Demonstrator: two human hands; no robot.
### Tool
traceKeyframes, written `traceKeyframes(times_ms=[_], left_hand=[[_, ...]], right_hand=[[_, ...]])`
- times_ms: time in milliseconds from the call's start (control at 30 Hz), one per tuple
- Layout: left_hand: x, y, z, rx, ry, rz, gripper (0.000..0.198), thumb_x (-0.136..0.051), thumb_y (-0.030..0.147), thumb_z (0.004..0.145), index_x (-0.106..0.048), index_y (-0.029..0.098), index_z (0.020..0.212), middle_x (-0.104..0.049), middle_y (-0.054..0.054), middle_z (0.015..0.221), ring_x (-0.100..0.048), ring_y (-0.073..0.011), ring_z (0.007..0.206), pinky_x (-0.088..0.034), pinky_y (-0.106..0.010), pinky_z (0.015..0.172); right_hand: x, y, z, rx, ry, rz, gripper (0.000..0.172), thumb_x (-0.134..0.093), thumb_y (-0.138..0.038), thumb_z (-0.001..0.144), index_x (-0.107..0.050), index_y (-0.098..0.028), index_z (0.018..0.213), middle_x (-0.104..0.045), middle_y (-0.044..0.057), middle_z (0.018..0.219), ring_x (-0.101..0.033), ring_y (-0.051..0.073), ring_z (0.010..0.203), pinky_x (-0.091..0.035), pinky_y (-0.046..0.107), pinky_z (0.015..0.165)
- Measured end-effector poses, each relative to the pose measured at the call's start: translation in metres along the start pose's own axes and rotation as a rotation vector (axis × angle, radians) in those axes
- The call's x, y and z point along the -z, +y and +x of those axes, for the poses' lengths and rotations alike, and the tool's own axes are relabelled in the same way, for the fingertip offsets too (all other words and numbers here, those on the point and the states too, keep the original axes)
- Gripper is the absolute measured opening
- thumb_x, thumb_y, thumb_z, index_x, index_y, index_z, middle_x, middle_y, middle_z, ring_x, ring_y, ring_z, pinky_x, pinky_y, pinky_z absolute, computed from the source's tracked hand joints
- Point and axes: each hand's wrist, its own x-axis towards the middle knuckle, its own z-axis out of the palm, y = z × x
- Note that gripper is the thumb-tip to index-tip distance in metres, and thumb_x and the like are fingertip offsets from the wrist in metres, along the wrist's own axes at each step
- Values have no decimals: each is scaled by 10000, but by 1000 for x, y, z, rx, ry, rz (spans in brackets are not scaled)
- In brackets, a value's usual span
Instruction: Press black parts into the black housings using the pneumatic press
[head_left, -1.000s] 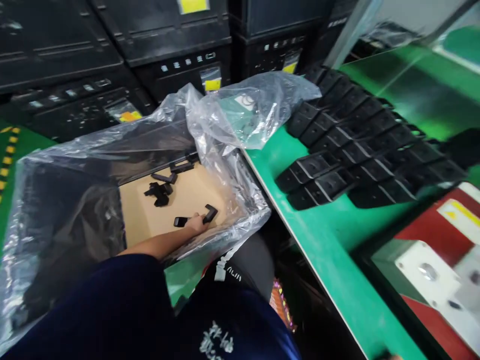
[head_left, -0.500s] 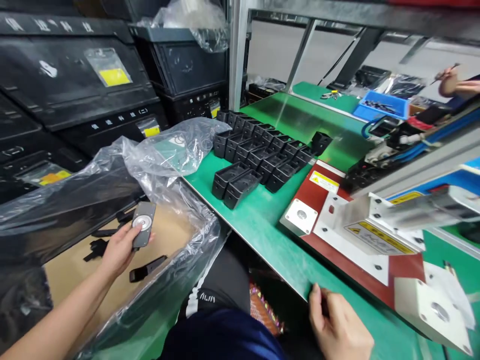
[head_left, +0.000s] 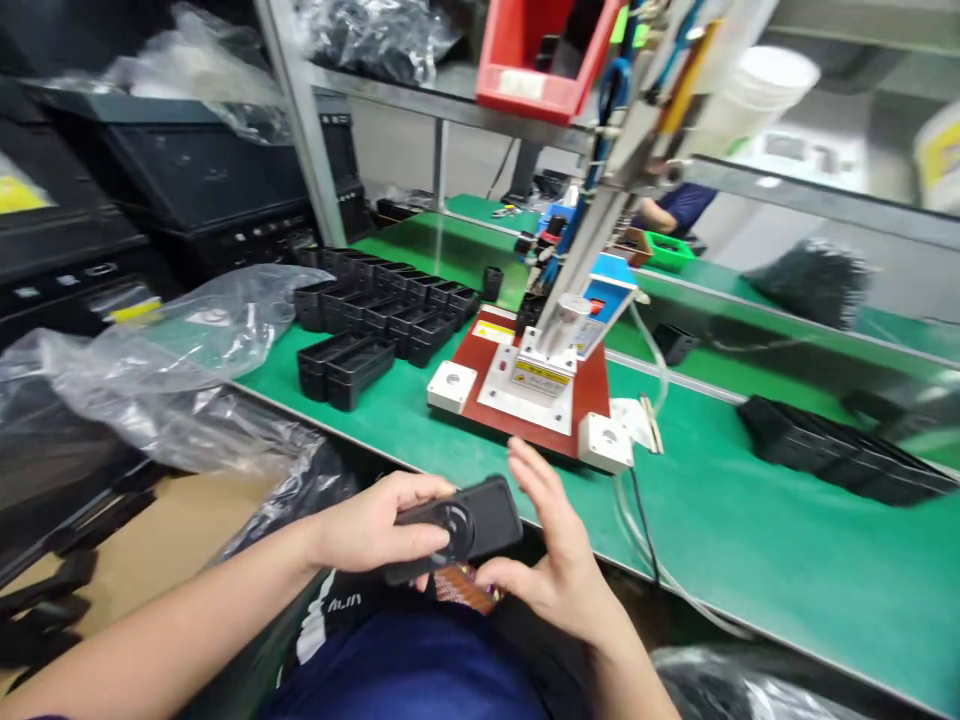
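Note:
My left hand [head_left: 401, 525] grips a flat black rectangular plastic part [head_left: 491, 515] with a round dial-like ring on its face, thumb resting by the ring. Just to the right of that part, my right hand [head_left: 551, 555] is raised with thumb and fingers spread, apart from it and holding nothing. Both hands are over my lap, by the front edge of the green table [head_left: 697, 540]. Beyond them stands a small press [head_left: 536, 375] on a red base with white button boxes. Rows of black open plastic housings [head_left: 360, 370] sit to its left.
At left, a plastic-lined carton [head_left: 187, 510] holds loose black parts. Black crates [head_left: 202, 170] are stacked behind it. More black housings [head_left: 840, 450] lie at the right of the table. A red bin [head_left: 525, 85] sits on the overhead shelf. A person's arm [head_left: 660, 215] shows at the back.
My left hand has lifted the black part out of the carton and brought it over my lap. My right hand has left the table edge and opened beside it. The view has turned right.

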Motion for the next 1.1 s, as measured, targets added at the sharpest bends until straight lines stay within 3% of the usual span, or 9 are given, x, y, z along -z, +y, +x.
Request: traceKeyframes(times_ms=[67, 133, 233, 333, 500, 633, 800, 1000, 1100], left_hand=[[-7, 7, 10, 85, -174, 6, 303, -665, 354, 813, -605, 204, 1069, -675, -60, 901, -643, -142, 563, -516, -255, 511], [-12, 12, 22, 83, -190, 31, 386, -727, 305, 750, -598, 228, 1105, -673, -39, 912, -637, -136, 571, -510, -243, 509], [-13, 22, 45, -135, 59, 97, 471, -790, 261, 675, -599, 228, 1104, -662, -24, 912, -638, -149, 688, -526, -245, 587], [-9, 42, 75, -403, 267, 116, 478, -796, 282, 677, -589, 199, 1099, -660, -55, 991, -643, -193, 876, -542, -301, 757], [7, 98, 138, -737, 467, 193, 538, -756, 373, 732, -550, 159, 1180, -626, -95, 1111, -595, -216, 1017, -483, -362, 923], [26, 129, 185, -814, 553, 206, 468, -685, 375, 809, -557, 158, 1204, -612, -99, 1162, -568, -206, 1051, -440, -356, 977], [38, 125, 217, -772, 600, 116, 330, -568, 375, 878, -599, 177, 1139, -637, -73, 1062, -591, -189, 957, -480, -344, 900], [33, 113, 231, -831, 700, 109, 249, -487, 302, 892, -605, 170, 1067, -634, -67, 1050, -588, -183, 941, -474, -325, 884], [32, 111, 235, -868, 773, 139, 236, -468, 273, 895, -593, 173, 1068, -626, -71, 1087, -576, -189, 975, -457, -328, 905]], right_hand=[[8, -6, -10, -34, -58, 109, 716, -687, -614, 769, -436, -295, 1360, -607, 88, 1202, -618, 247, 1056, -544, 375, 880], [11, -5, -19, -108, 30, 162, 626, -674, -656, 754, -514, -271, 1221, -652, 34, 984, -649, 188, 823, -560, 298, 723], [15, 7, -16, -209, 283, 116, 545, -702, -596, 764, -538, -238, 1141, -650, 37, 956, -642, 183, 780, -553, 290, 667], [31, 22, 14, -206, 470, 82, 521, -731, -508, 762, -537, -234, 1161, -643, 63, 1045, -646, 209, 882, -562, 334, 736], [76, 40, 95, -90, 584, 104, 572, -711, -473, 771, -480, -225, 1232, -605, 91, 1163, -618, 223, 994, -536, 391, 852], [97, 55, 143, -32, 643, 124, 520, -678, -435, 791, -495, -213, 1225, -591, 79, 1184, -590, 197, 1018, -482, 381, 930], [96, 76, 157, -157, 615, 104, 446, -657, -491, 784, -579, -186, 1100, -641, 61, 1019, -596, 186, 864, -491, 363, 836], [96, 79, 152, -158, 593, 81, 428, -665, -508, 777, -597, -200, 1066, -648, 35, 941, -585, 172, 795, -495, 323, 742], [90, 84, 149, -165, 601, 137, 445, -645, -516, 790, -580, -205, 1101, -640, 46, 1014, -587, 170, 835, -497, 332, 779]])
